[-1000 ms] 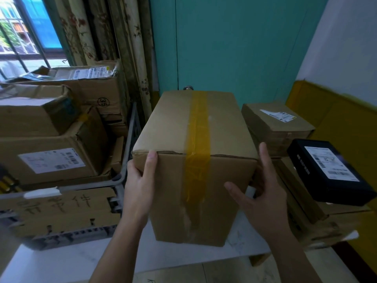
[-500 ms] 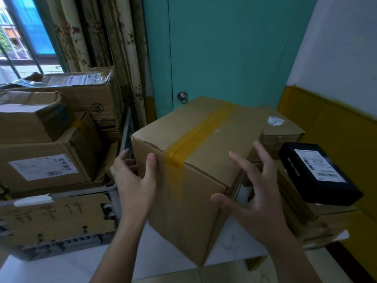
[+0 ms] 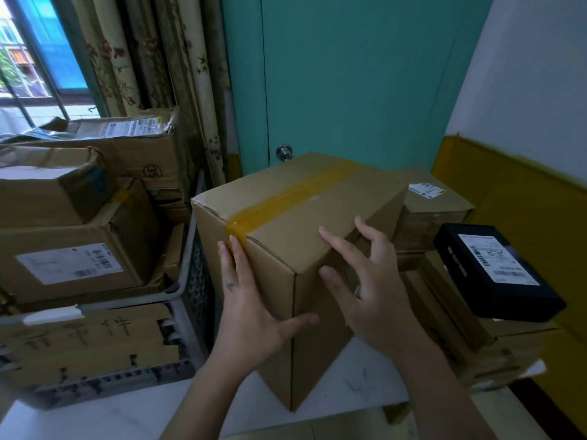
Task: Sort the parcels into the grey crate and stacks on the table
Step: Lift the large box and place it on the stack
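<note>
Taped carton (image 3: 279, 217) stood on the white table (image 3: 349, 385), just right of the grey crate (image 3: 190, 312), one upright corner edge toward the viewer. Left hand (image 3: 244, 315) lay flat on its near-left face, fingers straight, thumb spread across that corner. Right hand (image 3: 371, 290) was splayed and unclenched, fingertips on the top by the right edge, gripping nothing. Yellow tape (image 3: 286, 198) ran along the long axis, near-left to far-right. Circled "35" showed on a far-left carton (image 3: 151, 170). The black parcel (image 3: 495, 271) carried a label too small to read.
</note>
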Demonstrator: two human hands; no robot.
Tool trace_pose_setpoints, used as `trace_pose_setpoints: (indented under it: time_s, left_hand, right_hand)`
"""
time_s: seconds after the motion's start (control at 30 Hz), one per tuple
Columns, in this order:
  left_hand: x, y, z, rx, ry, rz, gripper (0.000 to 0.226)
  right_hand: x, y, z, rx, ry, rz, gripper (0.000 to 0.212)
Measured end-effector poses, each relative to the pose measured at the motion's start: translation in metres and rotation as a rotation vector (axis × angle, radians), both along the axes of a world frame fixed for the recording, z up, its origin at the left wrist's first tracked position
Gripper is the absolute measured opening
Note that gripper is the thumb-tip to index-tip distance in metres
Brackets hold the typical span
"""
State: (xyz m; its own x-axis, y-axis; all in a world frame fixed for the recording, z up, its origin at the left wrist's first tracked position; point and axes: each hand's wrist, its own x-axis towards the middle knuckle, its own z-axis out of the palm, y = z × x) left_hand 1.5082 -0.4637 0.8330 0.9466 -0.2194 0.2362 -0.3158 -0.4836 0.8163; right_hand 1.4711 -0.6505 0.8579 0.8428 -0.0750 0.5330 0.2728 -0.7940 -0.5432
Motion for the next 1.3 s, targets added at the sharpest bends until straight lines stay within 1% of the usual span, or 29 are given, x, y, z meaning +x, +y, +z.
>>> trace_pose_setpoints:
  time_s: [0.07,0.17,0.27,0.33,0.4,0.47,0.5,0.57,0.6,0.67,0.77,0.8,0.87,0.97,1.03,1.1,1.17,1.3]
  left_hand:
    - [0.007,0.008,-0.002,-0.026,0.0,-0.011,0.151]
    - [0.019,0.027,-0.003,-0.087,0.05,-0.049,0.141]
    - [0.028,0.044,-0.005,-0.15,0.065,-0.001,0.112]
    - [0.032,0.048,-0.012,-0.172,0.017,0.108,0.087]
    - [0.034,0.047,-0.016,-0.225,-0.017,0.175,0.075]
    - [0.034,0.04,-0.016,-0.249,0.008,0.183,0.082]
    - [0.033,0.035,-0.016,-0.245,0.028,0.189,0.089]
    - [0.034,0.027,-0.017,-0.23,0.048,0.225,0.098]
    - [0.034,0.024,-0.017,-0.231,0.05,0.246,0.098]
    - [0.038,0.02,-0.015,-0.263,0.082,0.283,0.096]
    - [0.052,0.018,-0.014,-0.328,0.152,0.298,0.091]
    - [0.055,0.017,-0.015,-0.338,0.158,0.29,0.089]
    - [0.059,0.017,-0.018,-0.35,0.158,0.281,0.088]
    - [0.056,0.016,-0.03,-0.372,0.195,0.289,0.098]
    - [0.053,0.015,-0.044,-0.381,0.241,0.302,0.102]
    - [0.049,0.015,-0.057,-0.374,0.283,0.327,0.103]
    - [0.049,0.014,-0.068,-0.345,0.306,0.344,0.104]
    - [0.053,0.015,-0.079,-0.301,0.326,0.353,0.106]
  right_hand:
    - [0.007,-0.005,0.002,0.064,-0.072,-0.024,0.053]
    - [0.018,-0.018,0.008,0.301,-0.109,-0.15,0.063]
    - [0.03,-0.04,0.01,0.435,-0.08,-0.299,0.082]
    - [0.041,-0.052,0.008,0.486,0.006,-0.346,0.096]
    - [0.053,-0.061,0.004,0.53,0.102,-0.346,0.11]
    - [0.065,-0.063,0.0,0.625,0.182,-0.301,0.122]
    - [0.069,-0.064,-0.002,0.681,0.219,-0.273,0.122]
    - [0.073,-0.062,-0.007,0.736,0.275,-0.224,0.112]
    - [0.074,-0.061,-0.011,0.74,0.271,-0.216,0.107]
    - [0.071,-0.06,-0.015,0.756,0.233,-0.235,0.096]
    - [0.063,-0.057,-0.026,0.768,0.164,-0.286,0.072]
    - [0.061,-0.057,-0.03,0.761,0.135,-0.31,0.069]
    - [0.057,-0.055,-0.038,0.744,0.086,-0.341,0.074]
    - [0.055,-0.056,-0.047,0.781,0.062,-0.331,0.083]
    - [0.054,-0.058,-0.056,0.806,0.114,-0.321,0.089]
    - [0.054,-0.057,-0.071,0.783,0.213,-0.322,0.092]
    - [0.053,-0.054,-0.087,0.756,0.291,-0.327,0.09]
    - [0.052,-0.049,-0.103,0.774,0.354,-0.347,0.086]
